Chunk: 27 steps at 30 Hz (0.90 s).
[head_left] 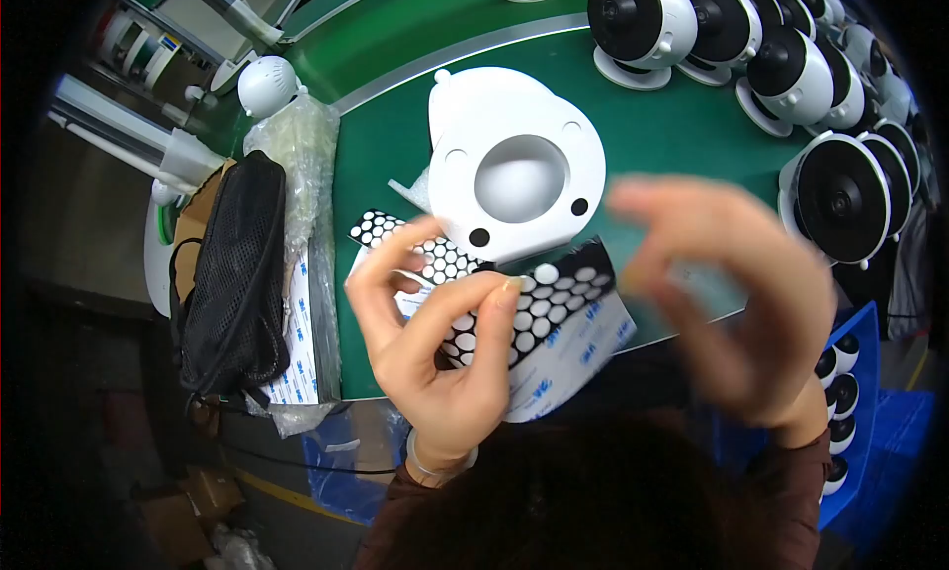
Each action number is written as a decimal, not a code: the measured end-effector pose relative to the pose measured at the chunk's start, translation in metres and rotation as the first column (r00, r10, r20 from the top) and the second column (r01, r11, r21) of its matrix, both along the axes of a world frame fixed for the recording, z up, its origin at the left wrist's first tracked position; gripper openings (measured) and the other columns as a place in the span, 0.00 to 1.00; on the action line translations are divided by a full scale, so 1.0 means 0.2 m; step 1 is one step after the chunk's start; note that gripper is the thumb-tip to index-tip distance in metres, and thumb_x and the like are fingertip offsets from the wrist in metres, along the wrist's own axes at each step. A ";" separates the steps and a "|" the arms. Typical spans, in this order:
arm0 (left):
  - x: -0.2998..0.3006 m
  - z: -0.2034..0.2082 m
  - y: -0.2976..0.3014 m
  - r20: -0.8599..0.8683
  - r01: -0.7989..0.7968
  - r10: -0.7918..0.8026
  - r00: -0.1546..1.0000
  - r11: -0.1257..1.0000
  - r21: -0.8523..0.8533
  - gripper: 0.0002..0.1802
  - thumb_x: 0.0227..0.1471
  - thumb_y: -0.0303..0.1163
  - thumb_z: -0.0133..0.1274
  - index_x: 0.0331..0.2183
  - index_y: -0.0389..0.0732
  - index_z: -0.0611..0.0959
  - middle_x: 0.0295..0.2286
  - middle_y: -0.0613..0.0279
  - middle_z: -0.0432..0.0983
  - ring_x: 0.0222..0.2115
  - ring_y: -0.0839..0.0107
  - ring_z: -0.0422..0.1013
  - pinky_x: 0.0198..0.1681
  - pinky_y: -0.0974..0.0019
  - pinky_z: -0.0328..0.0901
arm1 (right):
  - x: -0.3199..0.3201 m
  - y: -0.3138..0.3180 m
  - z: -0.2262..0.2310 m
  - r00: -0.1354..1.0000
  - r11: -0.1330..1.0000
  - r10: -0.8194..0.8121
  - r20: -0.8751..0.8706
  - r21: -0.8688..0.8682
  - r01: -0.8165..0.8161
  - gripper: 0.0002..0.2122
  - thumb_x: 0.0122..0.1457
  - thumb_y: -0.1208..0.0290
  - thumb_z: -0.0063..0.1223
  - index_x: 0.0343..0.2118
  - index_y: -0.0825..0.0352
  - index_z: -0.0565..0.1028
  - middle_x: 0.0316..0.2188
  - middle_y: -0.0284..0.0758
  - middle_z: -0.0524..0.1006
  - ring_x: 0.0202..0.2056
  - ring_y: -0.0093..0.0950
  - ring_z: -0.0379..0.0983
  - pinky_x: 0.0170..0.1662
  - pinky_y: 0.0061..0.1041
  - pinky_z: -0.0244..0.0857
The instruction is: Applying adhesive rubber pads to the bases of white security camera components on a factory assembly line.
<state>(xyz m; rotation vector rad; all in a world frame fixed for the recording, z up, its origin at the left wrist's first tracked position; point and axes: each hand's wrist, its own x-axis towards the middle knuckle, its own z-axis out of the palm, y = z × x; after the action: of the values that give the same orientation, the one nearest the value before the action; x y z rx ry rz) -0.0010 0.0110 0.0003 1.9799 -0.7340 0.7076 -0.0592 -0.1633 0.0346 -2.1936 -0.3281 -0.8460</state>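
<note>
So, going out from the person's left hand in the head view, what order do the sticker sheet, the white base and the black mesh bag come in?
From the left hand:
1. Sticker sheet, black with white dots, right at the fingertips.
2. White base, just beyond the hand on the green table.
3. Black mesh bag, off to the left at the table's edge.

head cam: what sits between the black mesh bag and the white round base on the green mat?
In the head view, between the black mesh bag and the white round base: a crumpled clear plastic bag beside the mesh bag, then bare green mat.
</note>
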 end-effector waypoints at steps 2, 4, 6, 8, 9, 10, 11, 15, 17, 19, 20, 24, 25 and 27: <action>0.04 -0.05 -0.01 -0.047 0.070 -0.073 0.996 0.995 -0.068 0.04 0.37 0.20 0.57 0.22 0.37 0.81 0.38 0.48 0.70 0.36 0.63 0.67 0.37 0.67 0.58 | 0.09 -0.06 0.00 0.980 0.972 -0.181 -0.083 0.137 0.191 0.04 0.48 0.79 0.53 0.25 0.75 0.73 0.31 0.43 0.77 0.38 0.29 0.73 0.41 0.23 0.65; 0.07 -0.05 -0.04 -0.146 0.165 -0.192 0.970 0.969 -0.182 0.04 0.38 0.20 0.57 0.24 0.34 0.81 0.38 0.48 0.70 0.37 0.62 0.67 0.40 0.67 0.60 | 0.18 -0.12 -0.01 0.976 0.934 -0.047 -0.211 0.337 0.118 0.06 0.50 0.76 0.53 0.28 0.74 0.75 0.28 0.38 0.77 0.35 0.23 0.73 0.39 0.20 0.65; 0.05 -0.04 -0.03 -0.204 0.119 -0.157 0.966 0.975 -0.188 0.04 0.38 0.21 0.57 0.24 0.33 0.80 0.36 0.49 0.71 0.35 0.64 0.68 0.39 0.68 0.60 | 0.22 -0.13 -0.02 0.970 0.916 0.036 -0.240 0.397 0.064 0.06 0.51 0.75 0.53 0.29 0.73 0.76 0.27 0.36 0.77 0.33 0.20 0.73 0.38 0.18 0.65; 0.05 -0.03 -0.01 -0.246 0.094 -0.136 0.960 0.980 -0.174 0.04 0.39 0.20 0.56 0.24 0.31 0.79 0.31 0.52 0.74 0.30 0.69 0.70 0.35 0.72 0.62 | 0.23 -0.11 0.00 0.950 0.932 0.024 -0.311 0.351 0.091 0.06 0.52 0.73 0.53 0.29 0.71 0.76 0.25 0.32 0.76 0.30 0.18 0.72 0.35 0.15 0.64; 0.05 -0.03 -0.02 -0.245 0.090 -0.132 0.961 0.981 -0.174 0.04 0.39 0.20 0.56 0.24 0.31 0.79 0.31 0.52 0.74 0.30 0.69 0.70 0.35 0.72 0.62 | 0.24 -0.11 0.00 0.950 0.932 0.029 -0.310 0.351 0.086 0.06 0.52 0.73 0.53 0.29 0.71 0.76 0.25 0.32 0.76 0.30 0.18 0.72 0.35 0.15 0.64; 0.05 -0.03 -0.02 -0.245 0.103 -0.150 0.958 0.975 -0.195 0.04 0.40 0.20 0.56 0.24 0.31 0.79 0.30 0.53 0.74 0.30 0.70 0.70 0.35 0.72 0.62 | 0.24 -0.11 -0.01 0.957 0.937 0.006 -0.291 0.335 0.096 0.07 0.51 0.73 0.53 0.29 0.71 0.76 0.24 0.32 0.76 0.29 0.17 0.71 0.34 0.15 0.64; 0.05 -0.03 -0.03 -0.245 0.117 -0.170 0.954 0.969 -0.215 0.04 0.40 0.19 0.56 0.25 0.30 0.79 0.30 0.53 0.74 0.29 0.70 0.70 0.34 0.73 0.62 | 0.25 -0.11 -0.02 0.962 0.942 -0.018 -0.271 0.319 0.108 0.07 0.51 0.72 0.54 0.29 0.71 0.76 0.24 0.31 0.76 0.28 0.16 0.71 0.32 0.14 0.63; 0.06 -0.02 -0.03 -0.246 0.123 -0.175 0.953 0.969 -0.215 0.04 0.40 0.19 0.55 0.25 0.30 0.79 0.29 0.53 0.74 0.29 0.71 0.70 0.33 0.73 0.62 | 0.25 -0.10 -0.02 0.961 0.949 -0.019 -0.277 0.297 0.104 0.07 0.51 0.72 0.54 0.29 0.71 0.76 0.24 0.31 0.76 0.27 0.16 0.71 0.31 0.14 0.63; 0.06 -0.02 -0.02 -0.246 0.126 -0.182 0.952 0.965 -0.228 0.04 0.40 0.18 0.55 0.25 0.30 0.79 0.29 0.53 0.75 0.28 0.71 0.70 0.33 0.73 0.62 | 0.26 -0.10 -0.03 0.967 0.961 -0.052 -0.250 0.250 0.116 0.07 0.51 0.72 0.54 0.28 0.71 0.76 0.24 0.31 0.76 0.27 0.16 0.70 0.30 0.14 0.63; 0.06 -0.02 -0.02 -0.245 0.135 -0.196 0.950 0.960 -0.244 0.04 0.40 0.18 0.55 0.25 0.29 0.78 0.29 0.53 0.75 0.28 0.71 0.70 0.33 0.73 0.62 | 0.26 -0.09 -0.03 0.970 0.962 -0.069 -0.233 0.241 0.126 0.07 0.51 0.72 0.54 0.28 0.71 0.76 0.24 0.30 0.76 0.27 0.16 0.71 0.30 0.14 0.63; 0.07 -0.02 -0.03 -0.237 0.140 -0.200 0.951 0.959 -0.248 0.04 0.40 0.18 0.55 0.25 0.29 0.78 0.29 0.53 0.75 0.28 0.71 0.70 0.33 0.73 0.62 | 0.26 -0.09 -0.03 0.973 0.963 -0.089 -0.214 0.232 0.139 0.07 0.51 0.72 0.54 0.28 0.71 0.76 0.24 0.30 0.76 0.27 0.16 0.71 0.29 0.14 0.63; 0.07 -0.03 -0.02 -0.253 0.137 -0.206 0.946 0.955 -0.263 0.04 0.40 0.19 0.55 0.25 0.29 0.79 0.29 0.52 0.75 0.29 0.71 0.70 0.33 0.73 0.62 | 0.25 -0.09 -0.04 0.972 0.959 -0.052 -0.230 0.260 0.112 0.07 0.51 0.72 0.53 0.27 0.71 0.76 0.24 0.30 0.76 0.27 0.16 0.71 0.30 0.14 0.64; 0.07 -0.03 -0.02 -0.254 0.137 -0.206 0.945 0.955 -0.264 0.04 0.40 0.19 0.55 0.25 0.29 0.79 0.29 0.52 0.75 0.29 0.71 0.70 0.33 0.73 0.62 | 0.25 -0.09 -0.03 0.969 0.953 -0.053 -0.241 0.276 0.121 0.06 0.51 0.72 0.53 0.27 0.70 0.76 0.24 0.30 0.76 0.27 0.16 0.71 0.29 0.14 0.64; 0.07 -0.03 -0.02 -0.247 0.151 -0.219 0.944 0.952 -0.266 0.03 0.41 0.19 0.55 0.25 0.30 0.79 0.29 0.52 0.75 0.29 0.71 0.70 0.34 0.73 0.62 | 0.25 -0.08 -0.03 0.966 0.947 -0.055 -0.253 0.292 0.130 0.06 0.51 0.72 0.53 0.27 0.70 0.76 0.24 0.30 0.76 0.27 0.16 0.71 0.29 0.14 0.64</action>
<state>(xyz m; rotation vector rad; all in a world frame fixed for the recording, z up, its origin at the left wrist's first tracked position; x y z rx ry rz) 0.0130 0.0080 -0.0048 1.7118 -0.6243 0.3791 -0.0099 -0.1787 0.0284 -2.0007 0.0288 -0.6215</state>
